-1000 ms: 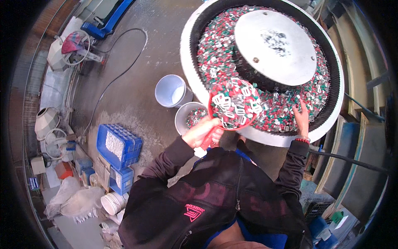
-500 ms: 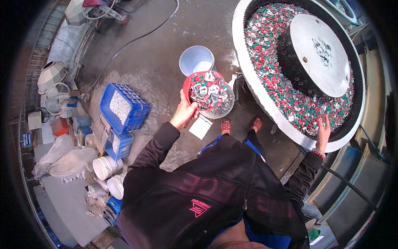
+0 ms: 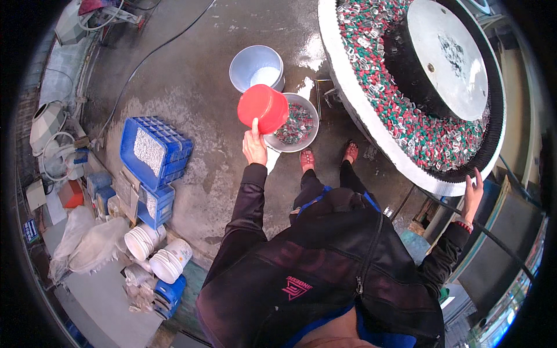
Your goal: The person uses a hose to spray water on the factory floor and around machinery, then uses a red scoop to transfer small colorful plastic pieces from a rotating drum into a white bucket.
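Observation:
My left hand (image 3: pixel 254 146) grips a red plastic bowl (image 3: pixel 264 109) by its edge. The bowl is tipped to the right with its underside up, so its inside is hidden. Partly under it stands a round pale pail (image 3: pixel 316 129) holding red and green pieces mixed with silvery buckle-like parts (image 3: pixel 297 123). At the right, my right hand (image 3: pixel 474 194) is at the outer rim of a large round tub (image 3: pixel 406 174), fingers stretched and apart, holding nothing. The same mix of pieces (image 3: pixel 426 142) fills the tub's ring-shaped channel around a raised grey centre (image 3: pixel 447 64).
Behind the bowl stands a pale blue bucket (image 3: pixel 241 69) with white material at its bottom. Blue crates (image 3: pixel 178 148) of whitish granules, white buckets (image 3: pixel 168 265) and plastic sacks (image 3: pixel 98 243) are at the left. A dark hose (image 3: pixel 156 55) crosses the wet floor (image 3: pixel 191 87).
My left hand has turned the red bowl over above the pail; its silvery parts no longer show. My right hand has moved from the pieces in the tub to its outer rim.

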Demonstrator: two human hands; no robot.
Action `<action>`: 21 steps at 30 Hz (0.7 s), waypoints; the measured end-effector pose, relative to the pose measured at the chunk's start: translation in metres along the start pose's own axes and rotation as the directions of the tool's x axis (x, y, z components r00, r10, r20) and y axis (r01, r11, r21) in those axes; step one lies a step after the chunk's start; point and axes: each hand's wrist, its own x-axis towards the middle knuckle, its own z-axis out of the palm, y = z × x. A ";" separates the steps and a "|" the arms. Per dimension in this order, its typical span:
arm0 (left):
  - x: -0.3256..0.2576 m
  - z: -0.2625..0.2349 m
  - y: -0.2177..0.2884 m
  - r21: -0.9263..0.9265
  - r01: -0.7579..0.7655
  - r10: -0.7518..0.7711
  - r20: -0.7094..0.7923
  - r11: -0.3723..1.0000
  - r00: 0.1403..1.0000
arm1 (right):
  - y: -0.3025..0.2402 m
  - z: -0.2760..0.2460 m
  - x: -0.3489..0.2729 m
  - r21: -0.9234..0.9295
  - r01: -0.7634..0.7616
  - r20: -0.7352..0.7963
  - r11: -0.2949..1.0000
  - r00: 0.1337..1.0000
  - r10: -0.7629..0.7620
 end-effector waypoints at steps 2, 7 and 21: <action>0.005 -0.010 0.006 -0.242 0.076 -0.096 -0.073 0.967 0.993 | 0.005 -0.004 0.003 -0.012 -0.043 0.005 0.999 0.999 0.043; 0.048 -0.056 0.052 -0.814 0.388 -0.403 0.211 0.432 0.891 | 0.042 0.010 0.014 -0.094 0.027 -0.053 0.995 0.998 -0.032; 0.259 0.016 0.365 0.475 -0.558 0.575 0.125 0.681 0.808 | 0.073 0.117 0.143 0.064 -0.110 -0.123 0.992 0.985 0.117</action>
